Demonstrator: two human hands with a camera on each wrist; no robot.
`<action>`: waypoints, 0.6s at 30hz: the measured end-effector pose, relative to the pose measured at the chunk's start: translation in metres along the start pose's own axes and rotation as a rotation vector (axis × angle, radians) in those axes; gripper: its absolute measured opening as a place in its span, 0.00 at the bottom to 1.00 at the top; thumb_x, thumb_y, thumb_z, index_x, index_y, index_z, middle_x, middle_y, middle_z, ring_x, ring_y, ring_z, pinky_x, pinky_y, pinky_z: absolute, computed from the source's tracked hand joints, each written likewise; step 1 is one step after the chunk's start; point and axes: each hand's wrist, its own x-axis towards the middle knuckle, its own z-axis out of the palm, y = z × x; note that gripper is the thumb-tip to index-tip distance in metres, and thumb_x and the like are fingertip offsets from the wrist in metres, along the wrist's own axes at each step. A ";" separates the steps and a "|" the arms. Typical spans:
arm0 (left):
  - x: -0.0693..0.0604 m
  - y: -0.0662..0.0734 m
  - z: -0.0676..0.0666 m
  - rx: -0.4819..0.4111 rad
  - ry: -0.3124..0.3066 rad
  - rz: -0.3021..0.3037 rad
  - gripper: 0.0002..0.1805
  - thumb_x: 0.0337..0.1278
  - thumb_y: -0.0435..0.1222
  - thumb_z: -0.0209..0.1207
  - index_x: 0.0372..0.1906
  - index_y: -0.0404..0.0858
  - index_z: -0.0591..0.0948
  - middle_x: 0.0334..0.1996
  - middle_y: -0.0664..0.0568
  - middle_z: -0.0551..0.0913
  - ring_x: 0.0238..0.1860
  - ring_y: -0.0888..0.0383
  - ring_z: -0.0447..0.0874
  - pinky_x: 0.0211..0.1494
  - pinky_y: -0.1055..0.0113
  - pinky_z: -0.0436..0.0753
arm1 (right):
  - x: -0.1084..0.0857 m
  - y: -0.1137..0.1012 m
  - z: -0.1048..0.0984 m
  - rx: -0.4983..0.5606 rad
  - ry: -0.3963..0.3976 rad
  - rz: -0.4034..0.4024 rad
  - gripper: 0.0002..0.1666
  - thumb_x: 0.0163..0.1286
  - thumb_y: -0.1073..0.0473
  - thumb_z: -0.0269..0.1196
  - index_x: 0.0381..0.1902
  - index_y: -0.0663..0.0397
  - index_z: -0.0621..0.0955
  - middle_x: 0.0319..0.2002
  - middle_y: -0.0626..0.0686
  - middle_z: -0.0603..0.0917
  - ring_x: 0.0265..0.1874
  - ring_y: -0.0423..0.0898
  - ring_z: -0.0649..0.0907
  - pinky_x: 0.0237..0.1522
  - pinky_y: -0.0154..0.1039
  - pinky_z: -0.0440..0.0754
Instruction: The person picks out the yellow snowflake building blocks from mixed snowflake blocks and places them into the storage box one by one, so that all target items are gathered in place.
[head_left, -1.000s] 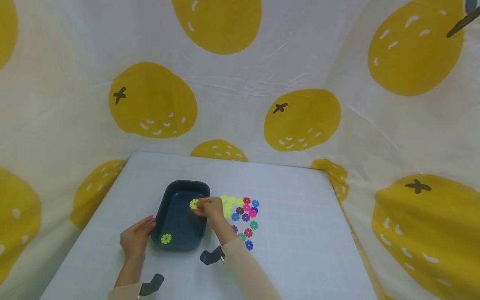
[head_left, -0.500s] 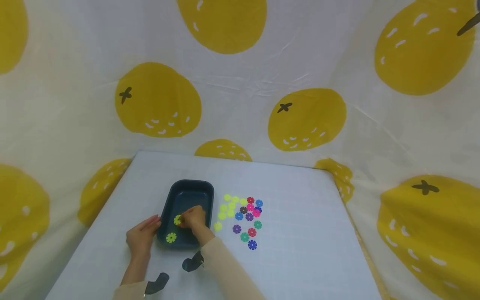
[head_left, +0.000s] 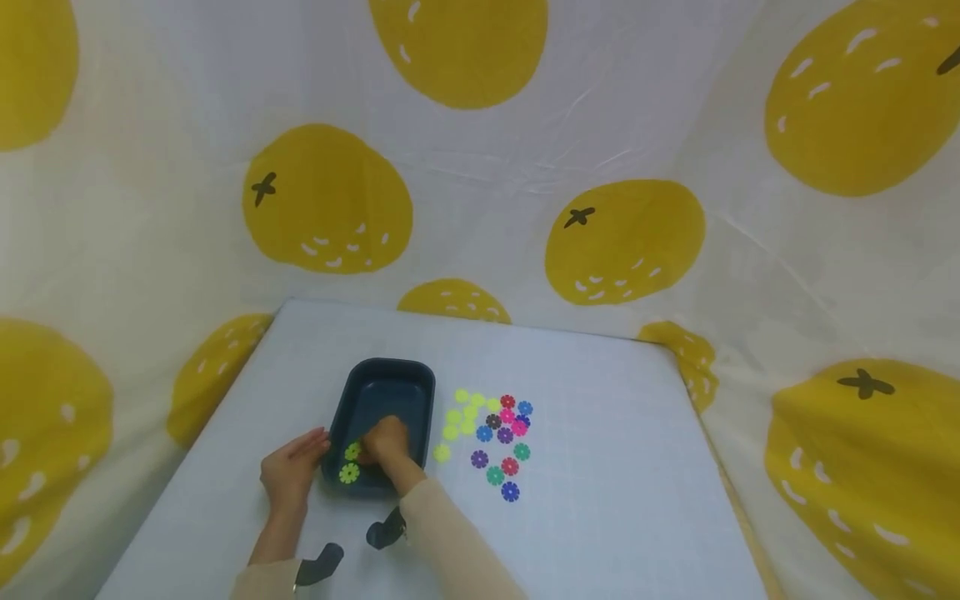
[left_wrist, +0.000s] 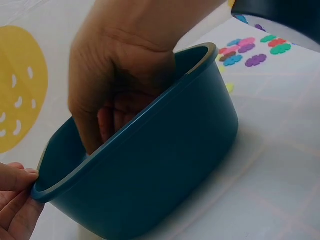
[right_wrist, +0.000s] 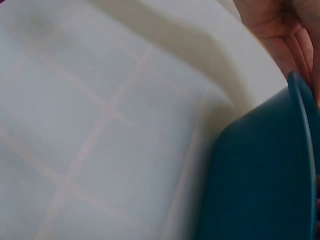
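Observation:
A deep dark-teal rectangular tub (head_left: pixel 393 396) stands on the white-covered table. My left hand (head_left: pixel 288 477) pinches its left rim, thumb on one side and fingers on the other, as the left wrist view shows. Down inside the tub, near its front, my right hand (head_left: pixel 387 442) holds a yellow-green snowflake disc (head_left: pixel 352 451) at its fingertips; the grip itself is partly hidden. Just in front of it another yellow-green snowflake disc (head_left: pixel 349 473) lies at the tub's front left. In the left wrist view the tub's wall (left_wrist: pixel 165 150) hides the right fingertips.
Right of the tub, several loose yellow-green discs (head_left: pixel 468 414) lie in a group. Beside them are scattered red, pink, blue, purple, green and dark discs (head_left: pixel 506 435). A curtain (head_left: pixel 480 208) printed with yellow fruit hangs behind the table.
My right hand has carried the yellow-green disc from over the tub's right side down to its front left, near the other disc. My left hand has stayed on the rim.

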 end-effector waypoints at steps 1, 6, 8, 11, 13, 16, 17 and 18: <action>0.000 0.001 0.000 -0.011 0.001 -0.005 0.18 0.59 0.29 0.65 0.55 0.31 0.82 0.52 0.39 0.84 0.30 0.88 0.77 0.37 0.90 0.78 | -0.003 -0.003 -0.001 -0.032 0.001 -0.027 0.07 0.50 0.70 0.71 0.24 0.68 0.82 0.18 0.56 0.82 0.15 0.46 0.82 0.17 0.34 0.84; 0.003 0.002 0.000 -0.036 0.014 -0.027 0.18 0.57 0.28 0.66 0.54 0.31 0.83 0.48 0.44 0.86 0.30 0.86 0.79 0.37 0.88 0.79 | -0.014 -0.012 -0.006 -0.119 0.009 -0.112 0.12 0.55 0.68 0.66 0.14 0.59 0.79 0.12 0.51 0.79 0.11 0.44 0.76 0.14 0.33 0.77; 0.004 0.002 -0.001 -0.031 0.009 -0.036 0.19 0.57 0.28 0.66 0.55 0.32 0.83 0.49 0.44 0.86 0.30 0.85 0.79 0.37 0.88 0.79 | -0.015 -0.013 -0.007 -0.124 0.005 -0.113 0.15 0.57 0.67 0.66 0.13 0.57 0.78 0.11 0.50 0.78 0.11 0.43 0.76 0.14 0.33 0.76; 0.004 0.002 -0.001 -0.022 0.007 -0.046 0.19 0.58 0.29 0.66 0.55 0.32 0.83 0.50 0.44 0.86 0.30 0.86 0.79 0.37 0.89 0.79 | -0.015 -0.014 -0.009 -0.099 -0.005 -0.096 0.14 0.58 0.65 0.68 0.15 0.59 0.80 0.13 0.51 0.80 0.12 0.44 0.78 0.15 0.34 0.79; 0.004 0.002 -0.001 -0.022 0.008 -0.054 0.19 0.58 0.29 0.66 0.55 0.32 0.82 0.50 0.44 0.86 0.30 0.86 0.79 0.37 0.89 0.79 | -0.015 -0.013 -0.011 -0.062 -0.025 -0.079 0.11 0.59 0.64 0.69 0.19 0.60 0.82 0.16 0.52 0.82 0.14 0.44 0.80 0.17 0.35 0.82; 0.004 0.001 0.000 -0.032 0.003 -0.062 0.19 0.58 0.29 0.66 0.56 0.32 0.82 0.50 0.45 0.86 0.31 0.85 0.79 0.37 0.88 0.79 | -0.014 -0.012 -0.019 0.078 -0.076 -0.029 0.07 0.60 0.64 0.71 0.26 0.63 0.85 0.21 0.54 0.85 0.19 0.48 0.85 0.23 0.39 0.87; 0.003 0.001 0.000 -0.037 0.001 -0.064 0.19 0.58 0.29 0.66 0.56 0.32 0.82 0.51 0.45 0.85 0.31 0.85 0.79 0.38 0.88 0.79 | -0.014 -0.010 -0.024 0.132 -0.095 -0.018 0.06 0.60 0.65 0.70 0.28 0.64 0.85 0.22 0.56 0.86 0.21 0.50 0.87 0.25 0.40 0.88; 0.003 0.001 0.000 -0.037 -0.003 -0.063 0.19 0.59 0.29 0.66 0.56 0.32 0.82 0.51 0.44 0.85 0.31 0.85 0.79 0.38 0.88 0.79 | -0.014 -0.009 -0.029 0.190 -0.111 -0.006 0.05 0.61 0.66 0.70 0.29 0.65 0.85 0.23 0.57 0.87 0.23 0.51 0.88 0.26 0.40 0.89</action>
